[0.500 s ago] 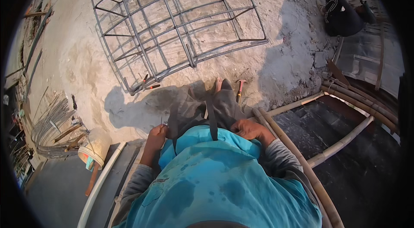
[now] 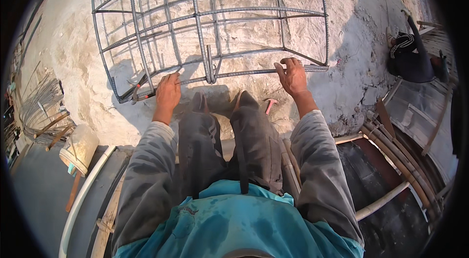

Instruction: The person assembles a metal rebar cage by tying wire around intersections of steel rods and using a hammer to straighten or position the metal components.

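Note:
A rebar cage (image 2: 161,30) lies on the sandy ground ahead. My left hand (image 2: 168,93) is at its near bar, left of the middle, with fingers curled together; what is in them, if anything, is hidden. My right hand (image 2: 293,78) reaches to the right part of the same bar, fingers apart and nothing seen in it. Whether it touches the bar I cannot tell. Pincers with red-and-black handles (image 2: 141,96) rest at the cage's near left corner, beside my left hand. A hammer with a reddish head (image 2: 270,103) lies on the ground between my feet and right hand.
At left stand a dirty pale bucket (image 2: 80,148) and a bundle of thin rods (image 2: 39,104). A white pipe (image 2: 83,199) runs beside me. Bamboo poles (image 2: 386,202) frame a dark sheet at right. Another person in dark clothes (image 2: 415,60) crouches at far right.
Both my hands have gone from my waist forward to the near side of the cage. My view has shifted, so the cage looks closer and my legs show more.

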Available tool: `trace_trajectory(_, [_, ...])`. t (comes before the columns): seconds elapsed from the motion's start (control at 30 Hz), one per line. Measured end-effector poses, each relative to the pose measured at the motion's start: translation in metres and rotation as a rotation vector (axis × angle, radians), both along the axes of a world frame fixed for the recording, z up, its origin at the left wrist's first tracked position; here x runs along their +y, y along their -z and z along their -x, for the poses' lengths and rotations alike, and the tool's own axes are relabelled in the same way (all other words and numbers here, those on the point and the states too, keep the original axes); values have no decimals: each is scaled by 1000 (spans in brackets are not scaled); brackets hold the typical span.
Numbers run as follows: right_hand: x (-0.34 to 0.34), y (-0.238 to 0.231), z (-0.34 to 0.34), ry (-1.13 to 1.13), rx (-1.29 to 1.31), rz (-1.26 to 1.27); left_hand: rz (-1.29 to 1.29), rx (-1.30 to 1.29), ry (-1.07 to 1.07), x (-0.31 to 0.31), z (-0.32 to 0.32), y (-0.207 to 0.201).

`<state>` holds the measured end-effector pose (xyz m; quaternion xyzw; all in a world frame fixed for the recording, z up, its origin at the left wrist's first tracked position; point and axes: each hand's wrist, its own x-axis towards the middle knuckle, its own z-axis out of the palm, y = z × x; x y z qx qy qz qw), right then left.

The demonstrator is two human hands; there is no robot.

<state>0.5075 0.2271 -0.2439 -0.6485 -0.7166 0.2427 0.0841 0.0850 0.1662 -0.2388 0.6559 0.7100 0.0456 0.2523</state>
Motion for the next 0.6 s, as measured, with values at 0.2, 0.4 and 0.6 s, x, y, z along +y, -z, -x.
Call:
trace_trajectory(0.2, [19,63,-22,-50,-40,62,155,128,-7,6,1,48])
trace_trajectory(0.4, [19,54,-14,-33,-107,126,112,59,79,13,8,48])
trace_trajectory(0.6, [17,53,-15,-80,-140,136,81,122,123,1,13,54])
